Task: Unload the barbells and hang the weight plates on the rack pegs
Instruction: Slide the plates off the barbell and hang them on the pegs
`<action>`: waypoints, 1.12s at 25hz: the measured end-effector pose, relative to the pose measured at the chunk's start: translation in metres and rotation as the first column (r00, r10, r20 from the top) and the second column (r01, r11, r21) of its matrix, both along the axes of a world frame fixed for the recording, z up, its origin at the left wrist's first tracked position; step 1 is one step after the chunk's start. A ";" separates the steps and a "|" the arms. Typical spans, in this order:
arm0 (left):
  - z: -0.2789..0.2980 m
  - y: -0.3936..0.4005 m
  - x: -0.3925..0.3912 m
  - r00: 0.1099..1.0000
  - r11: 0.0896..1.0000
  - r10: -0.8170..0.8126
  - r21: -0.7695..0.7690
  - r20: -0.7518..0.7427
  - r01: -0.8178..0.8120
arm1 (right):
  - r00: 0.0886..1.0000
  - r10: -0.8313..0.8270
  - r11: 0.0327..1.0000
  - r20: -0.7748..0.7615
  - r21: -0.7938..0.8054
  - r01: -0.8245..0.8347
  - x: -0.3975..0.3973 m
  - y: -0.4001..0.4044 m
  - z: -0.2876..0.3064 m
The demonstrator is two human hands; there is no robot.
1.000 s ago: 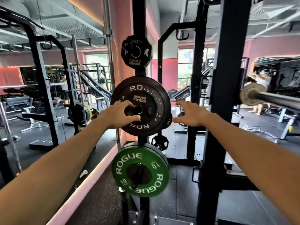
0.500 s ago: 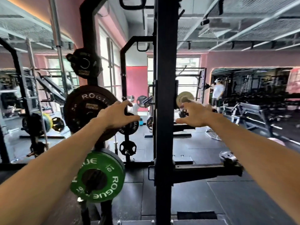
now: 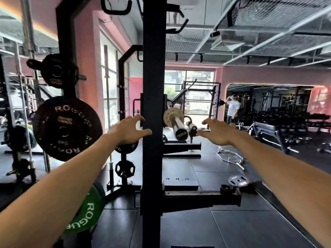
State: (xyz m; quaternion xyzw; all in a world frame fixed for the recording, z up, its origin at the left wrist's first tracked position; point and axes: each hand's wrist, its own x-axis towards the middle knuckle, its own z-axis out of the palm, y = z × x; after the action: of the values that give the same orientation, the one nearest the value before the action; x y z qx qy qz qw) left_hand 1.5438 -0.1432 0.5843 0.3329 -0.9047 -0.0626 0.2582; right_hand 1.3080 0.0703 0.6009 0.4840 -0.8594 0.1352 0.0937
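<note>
A large black Rogue plate [image 3: 67, 128] hangs on a rack peg at the left, with a small black plate [image 3: 57, 71] on the peg above and a green Rogue plate [image 3: 87, 213] below, partly behind my left forearm. My left hand [image 3: 128, 130] is stretched out with spread fingers, just left of the black rack upright [image 3: 153, 104], holding nothing. My right hand [image 3: 215, 132] reaches forward, fingers straight and empty, beside the end of a barbell [image 3: 180, 128] that carries a pale Rogue plate [image 3: 173, 117].
A safety arm [image 3: 200, 200] sticks out to the right from the upright at knee height. A small grey plate [image 3: 238, 180] and a curl bar [image 3: 231, 158] lie on the floor at right. A person [image 3: 232, 110] stands far back near benches and dumbbell racks.
My view has swung right, away from the storage pegs. My left hand has left the black plate and both hands now face the barbell behind the upright.
</note>
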 end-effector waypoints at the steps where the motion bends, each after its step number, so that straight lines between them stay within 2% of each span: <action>1: 0.001 -0.003 -0.009 1.000 1.000 0.012 -0.003 -0.005 -0.012 | 1.000 0.003 1.000 0.004 -0.003 -0.003 -0.012 -0.003 0.000; 8: 0.002 -0.066 -0.083 0.999 1.000 0.025 -0.011 -0.032 -0.026 | 0.999 0.006 1.000 -0.037 -0.010 -0.007 -0.079 -0.065 0.000; 13: -0.003 -0.142 -0.165 0.997 1.000 -0.010 -0.014 -0.078 0.009 | 0.999 -0.003 1.000 -0.035 -0.010 0.003 -0.142 -0.149 -0.003; 19: -0.007 -0.226 -0.253 0.993 0.997 -0.047 0.057 -0.109 0.053 | 1.000 -0.004 1.000 0.015 0.019 0.003 -0.205 -0.253 -0.005; 24: -0.012 -0.264 -0.307 0.991 0.990 -0.102 0.086 -0.082 0.109 | 0.997 0.063 0.998 0.055 0.013 -0.063 -0.240 -0.317 -0.009; 28: -0.011 -0.278 -0.333 0.980 0.988 -0.108 0.092 -0.169 0.125 | 0.995 0.065 0.997 0.082 -0.049 -0.061 -0.251 -0.347 -0.015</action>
State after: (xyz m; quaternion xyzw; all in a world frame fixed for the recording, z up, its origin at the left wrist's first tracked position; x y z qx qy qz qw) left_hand 1.2110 -0.4210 0.5731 0.2858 -0.8941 -0.1510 0.3100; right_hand 1.0572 -0.2764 0.5855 0.5024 -0.8436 0.1782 0.0645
